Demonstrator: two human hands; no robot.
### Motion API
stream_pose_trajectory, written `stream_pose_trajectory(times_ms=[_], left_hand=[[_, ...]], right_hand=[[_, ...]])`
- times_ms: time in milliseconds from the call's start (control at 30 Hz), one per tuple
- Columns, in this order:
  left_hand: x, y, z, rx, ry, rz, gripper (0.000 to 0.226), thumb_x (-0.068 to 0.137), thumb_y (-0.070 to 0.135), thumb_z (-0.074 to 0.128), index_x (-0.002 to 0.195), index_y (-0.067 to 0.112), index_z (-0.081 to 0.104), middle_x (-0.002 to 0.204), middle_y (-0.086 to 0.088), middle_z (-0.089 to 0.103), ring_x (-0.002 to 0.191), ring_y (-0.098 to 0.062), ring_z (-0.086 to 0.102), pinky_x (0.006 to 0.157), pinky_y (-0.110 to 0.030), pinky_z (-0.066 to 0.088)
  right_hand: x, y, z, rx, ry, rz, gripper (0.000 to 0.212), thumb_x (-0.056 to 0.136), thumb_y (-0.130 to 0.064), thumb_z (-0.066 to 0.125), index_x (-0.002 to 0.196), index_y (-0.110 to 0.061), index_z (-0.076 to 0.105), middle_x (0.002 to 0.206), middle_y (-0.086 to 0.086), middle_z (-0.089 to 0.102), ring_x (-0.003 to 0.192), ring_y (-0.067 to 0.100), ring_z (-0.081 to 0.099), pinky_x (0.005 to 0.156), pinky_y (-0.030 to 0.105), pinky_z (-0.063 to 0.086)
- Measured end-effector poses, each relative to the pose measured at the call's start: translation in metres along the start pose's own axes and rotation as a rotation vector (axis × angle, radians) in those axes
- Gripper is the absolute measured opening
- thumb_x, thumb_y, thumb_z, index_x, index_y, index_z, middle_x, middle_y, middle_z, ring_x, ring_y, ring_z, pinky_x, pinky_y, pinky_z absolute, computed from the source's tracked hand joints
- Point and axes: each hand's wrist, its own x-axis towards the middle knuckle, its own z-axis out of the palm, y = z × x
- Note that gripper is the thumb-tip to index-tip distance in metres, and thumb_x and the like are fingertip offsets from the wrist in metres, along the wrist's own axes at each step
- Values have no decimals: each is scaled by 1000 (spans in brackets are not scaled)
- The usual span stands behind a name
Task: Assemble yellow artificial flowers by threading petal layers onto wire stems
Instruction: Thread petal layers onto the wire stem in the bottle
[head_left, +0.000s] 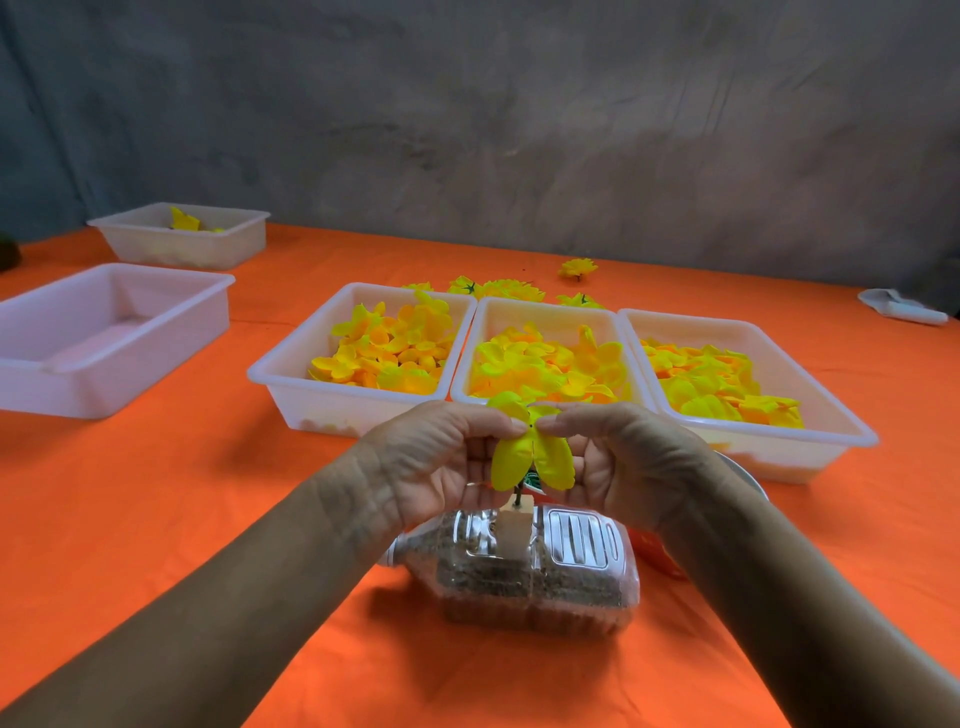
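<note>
Now, left hand (441, 457) and right hand (618, 457), each grip pinching yellow petal layer (530, 457), above sand-filled bottle (535, 566)

Both forearms reach forward from the lower corners, converging at centre. Left hand (441, 457) and right hand (618, 457) raised, facing each other, thumb and fingers (506, 427) of each pinched together, fingertips nearly meeting. Wrists slightly bent.

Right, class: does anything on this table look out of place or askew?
Yes. One finished yellow flower lies alone on the orange cloth, apart from the cluster behind the middle tray. The bottle lies on its side, seemingly as a stand.
</note>
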Motion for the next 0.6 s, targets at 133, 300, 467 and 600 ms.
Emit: stream_pose_trajectory(times_ms=[133, 300, 467, 600], left_hand=[[-2, 3, 5, 28, -18, -11, 44, 90, 14, 51, 55, 22, 75, 57, 3, 68, 52, -8, 66, 47, -18, 50], [-8, 5, 8, 26, 2, -7, 42, 90, 12, 50, 57, 15, 75, 56, 2, 67, 50, -8, 65, 46, -18, 50], [-13, 10, 19, 1, 62, -22, 21, 95, 9, 43, 77, 7, 54, 47, -1, 61, 40, -10, 58, 40, -17, 47], [-14, 12, 23, 3, 87, -29, 23, 96, 11, 41, 76, 7, 51, 45, -2, 56, 36, -11, 54, 39, -16, 46]], right_hand=[[4, 2, 1, 48, 15, 16, 22, 76, -2, 56, 97, -7, 56, 65, 10, 67, 47, 18, 61, 49, 24, 50], [5, 4, 1, 50, 22, -1, 16, 79, -1, 54, 94, -7, 57, 66, 12, 67, 47, 19, 61, 52, 26, 51], [7, 5, 5, 74, 41, -19, 19, 81, 1, 49, 98, -5, 53, 56, 10, 63, 36, 17, 56, 43, 22, 49], [9, 5, 6, 56, 56, -41, 16, 81, 1, 48, 94, -5, 53, 55, 9, 61, 35, 16, 55, 42, 22, 48]])
